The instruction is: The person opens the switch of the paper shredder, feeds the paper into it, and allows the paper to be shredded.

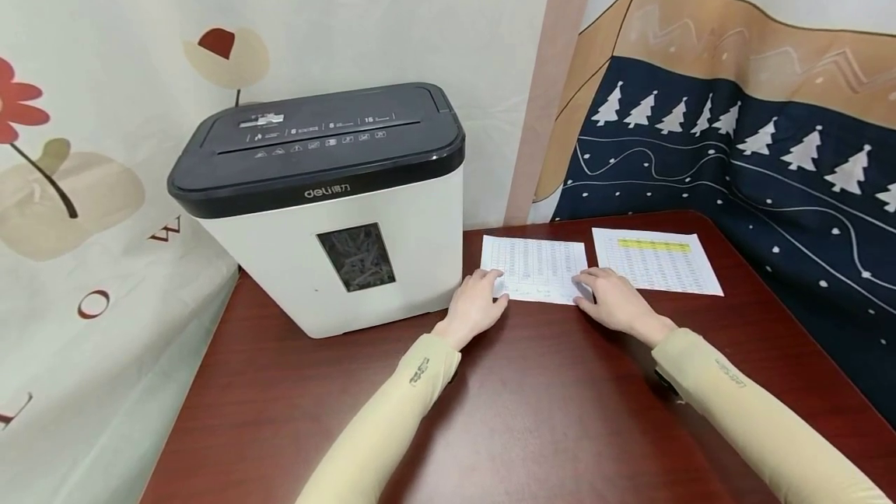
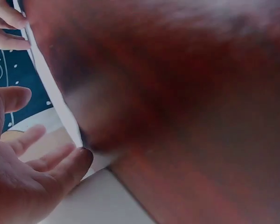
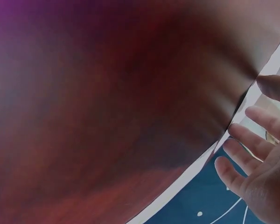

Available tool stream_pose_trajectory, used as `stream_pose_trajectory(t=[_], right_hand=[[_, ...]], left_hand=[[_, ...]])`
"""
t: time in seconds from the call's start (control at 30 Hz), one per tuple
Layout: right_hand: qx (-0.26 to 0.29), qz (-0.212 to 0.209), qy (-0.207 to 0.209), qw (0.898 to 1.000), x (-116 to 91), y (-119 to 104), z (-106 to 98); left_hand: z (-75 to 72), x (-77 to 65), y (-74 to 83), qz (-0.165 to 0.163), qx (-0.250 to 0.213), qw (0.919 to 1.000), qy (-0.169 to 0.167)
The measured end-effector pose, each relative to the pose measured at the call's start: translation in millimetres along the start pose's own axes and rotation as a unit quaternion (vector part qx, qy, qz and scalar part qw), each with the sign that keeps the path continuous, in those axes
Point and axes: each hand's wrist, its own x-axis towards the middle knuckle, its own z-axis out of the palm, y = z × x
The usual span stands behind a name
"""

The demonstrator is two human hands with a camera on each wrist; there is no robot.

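A printed sheet of paper (image 1: 535, 264) with a table of small text lies on the desk. My left hand (image 1: 477, 303) is at its left edge, fingertips on the paper and thumb apart from the fingers. At the right edge my right hand (image 1: 614, 299) touches the sheet with loosely bent fingers. Both wrist views show the paper edge-on, with the left fingers (image 2: 60, 168) and right fingers (image 3: 252, 140) spread along it. Just left of my left hand stands a white paper shredder (image 1: 427, 247) with a black top.
Another printed sheet (image 1: 658, 264), with yellow highlighted rows, lies just right of the first. The shredder's dark window (image 1: 357, 257) shows shredded strips inside. A patterned curtain (image 1: 700, 131) hangs behind the dark red desk (image 1: 546, 411).
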Motion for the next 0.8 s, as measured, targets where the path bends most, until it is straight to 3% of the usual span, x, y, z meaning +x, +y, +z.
stream_pose_trajectory(t=[0.37, 0.47, 0.63, 0.8], right_hand=[[0.019, 0.0, -0.007, 1.0, -17.7, -3.9, 0.9], [0.021, 0.003, -0.008, 1.0, -19.3, -3.6, 1.1], [0.026, 0.002, -0.012, 1.0, -20.5, -3.3, -0.8], [0.033, 0.0, -0.014, 0.999, -20.7, -2.6, -2.4]], left_hand=[[8.8, -1.2, 7.7, -0.054, -0.021, 0.9973, 0.045], [9.6, 2.3, 6.8, -0.061, -0.051, 0.9953, 0.056], [12.7, 8.3, 4.5, -0.073, -0.14, 0.9825, 0.098], [10.7, 6.4, 8.4, -0.088, -0.188, 0.9714, 0.116]])
